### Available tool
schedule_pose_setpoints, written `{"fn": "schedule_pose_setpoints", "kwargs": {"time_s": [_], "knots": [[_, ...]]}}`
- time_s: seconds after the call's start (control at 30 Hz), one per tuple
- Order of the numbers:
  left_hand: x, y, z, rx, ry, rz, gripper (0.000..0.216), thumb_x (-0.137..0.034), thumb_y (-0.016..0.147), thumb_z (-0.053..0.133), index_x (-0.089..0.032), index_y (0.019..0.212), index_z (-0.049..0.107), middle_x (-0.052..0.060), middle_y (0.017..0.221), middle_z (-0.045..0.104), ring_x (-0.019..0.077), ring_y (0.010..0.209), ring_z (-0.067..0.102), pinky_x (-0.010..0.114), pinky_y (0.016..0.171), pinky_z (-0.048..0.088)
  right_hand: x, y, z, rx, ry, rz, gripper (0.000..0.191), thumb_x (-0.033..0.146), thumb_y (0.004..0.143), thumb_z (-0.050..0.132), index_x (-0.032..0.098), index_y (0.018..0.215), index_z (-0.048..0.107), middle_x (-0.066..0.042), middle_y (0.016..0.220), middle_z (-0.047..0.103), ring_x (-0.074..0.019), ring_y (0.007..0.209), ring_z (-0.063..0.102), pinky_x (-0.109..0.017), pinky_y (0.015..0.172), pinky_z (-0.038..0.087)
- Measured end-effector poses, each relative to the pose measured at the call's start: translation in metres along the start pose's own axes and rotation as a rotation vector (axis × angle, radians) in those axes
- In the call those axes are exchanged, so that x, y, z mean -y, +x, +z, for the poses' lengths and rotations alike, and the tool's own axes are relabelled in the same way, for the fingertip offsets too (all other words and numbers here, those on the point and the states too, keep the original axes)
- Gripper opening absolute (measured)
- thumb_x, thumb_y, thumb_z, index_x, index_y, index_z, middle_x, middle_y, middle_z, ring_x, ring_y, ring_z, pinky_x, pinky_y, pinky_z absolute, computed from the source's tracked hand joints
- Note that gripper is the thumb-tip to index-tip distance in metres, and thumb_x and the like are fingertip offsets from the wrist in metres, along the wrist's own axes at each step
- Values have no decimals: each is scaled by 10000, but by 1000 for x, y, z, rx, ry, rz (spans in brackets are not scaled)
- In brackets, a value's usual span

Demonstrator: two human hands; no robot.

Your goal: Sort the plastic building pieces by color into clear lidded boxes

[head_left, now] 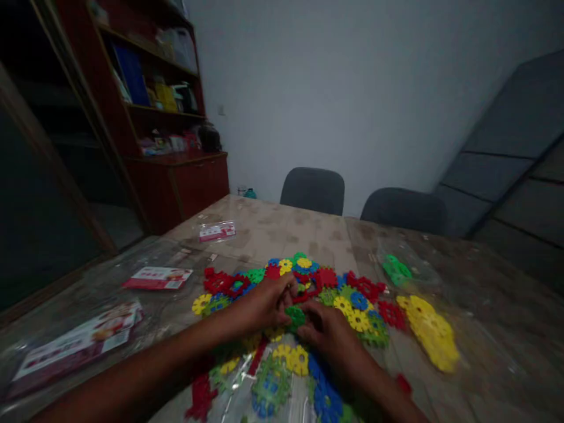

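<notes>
A heap of coloured plastic snowflake-shaped interlocking pieces lies on the table in red, yellow, green and blue. My left hand and my right hand meet over the middle of the heap. Both pinch a green piece between their fingertips. Red pieces lie just beyond the fingers. A joined cluster of yellow pieces sits to the right, and a few green pieces lie in a clear bag further back.
Flat printed packets lie on the left of the table: one near, one at the front left, one further back. Two grey chairs stand behind the table. A red-brown shelf cabinet fills the left.
</notes>
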State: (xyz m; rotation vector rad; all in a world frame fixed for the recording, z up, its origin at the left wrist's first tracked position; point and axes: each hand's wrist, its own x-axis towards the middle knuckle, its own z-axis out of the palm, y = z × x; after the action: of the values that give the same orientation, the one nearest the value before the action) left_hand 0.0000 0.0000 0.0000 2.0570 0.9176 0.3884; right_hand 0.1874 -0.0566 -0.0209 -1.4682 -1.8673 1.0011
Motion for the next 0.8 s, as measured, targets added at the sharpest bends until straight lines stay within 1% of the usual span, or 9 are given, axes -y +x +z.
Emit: {"fn": "schedule_pose_setpoints", "kwargs": {"time_s": [0.07,0.2,0.27,0.37,0.5,0.57,0.67,0.73,0.8], "knots": [[1,0,-4,-2,17,12,360,-9,698,669,-210,938,491,-60,805,541,146,733,528,219,613,363,0,-5,-9,-12,-51,-16,162,151,789,560,167,893,683,-13,792,668,-173,740,588,-250,659,376],[3,0,-9,-3,40,30,322,-21,697,646,-213,934,540,-54,794,525,157,742,511,236,619,331,-8,-13,-21,29,-162,-11,146,191,853,540,181,850,686,-42,840,715,-200,781,630,-277,693,397],[4,0,-8,1,36,36,311,-25,685,638,-214,914,545,-50,799,527,159,742,508,241,616,321,-15,-17,-23,45,-213,0,143,172,831,569,180,882,702,-55,887,732,-217,828,644,-290,729,411],[6,1,-4,9,9,40,306,-23,656,632,-216,869,529,-57,782,516,152,725,496,240,613,317,-22,-19,-23,16,-253,8,271,57,727,589,186,931,713,-48,946,741,-222,894,649,-296,797,422],[6,2,1,-9,-63,12,279,-63,646,647,-213,835,507,-66,744,497,143,695,481,233,598,321,-16,-16,-25,-4,-117,12,364,40,687,604,208,996,700,3,830,697,-186,762,616,-259,688,418],[3,2,1,-4,-117,-11,266,-93,641,661,-211,810,492,-72,714,489,135,664,474,224,578,329,-9,-13,-25,-57,-31,-11,410,40,662,632,208,1030,695,4,867,682,-167,730,591,-247,655,411],[-1,0,0,23,-191,-33,275,-154,644,696,-214,780,465,-83,677,479,122,628,473,208,553,346,-2,-11,-21,-99,8,-64,329,51,677,636,196,965,706,-8,904,688,-154,732,576,-247,667,403],[-3,0,0,43,-221,-36,294,-186,641,717,-216,777,458,-88,664,476,117,615,480,199,542,358,-1,-12,-16,-70,20,-80,221,89,732,614,193,904,708,-2,842,690,-153,722,572,-247,659,389],[-3,0,1,58,-231,-30,308,-204,640,727,-217,785,455,-91,658,478,115,606,489,195,536,374,-1,-13,-13,-35,45,-98,162,131,770,594,192,875,702,4,799,684,-152,710,569,-242,642,384]]}}
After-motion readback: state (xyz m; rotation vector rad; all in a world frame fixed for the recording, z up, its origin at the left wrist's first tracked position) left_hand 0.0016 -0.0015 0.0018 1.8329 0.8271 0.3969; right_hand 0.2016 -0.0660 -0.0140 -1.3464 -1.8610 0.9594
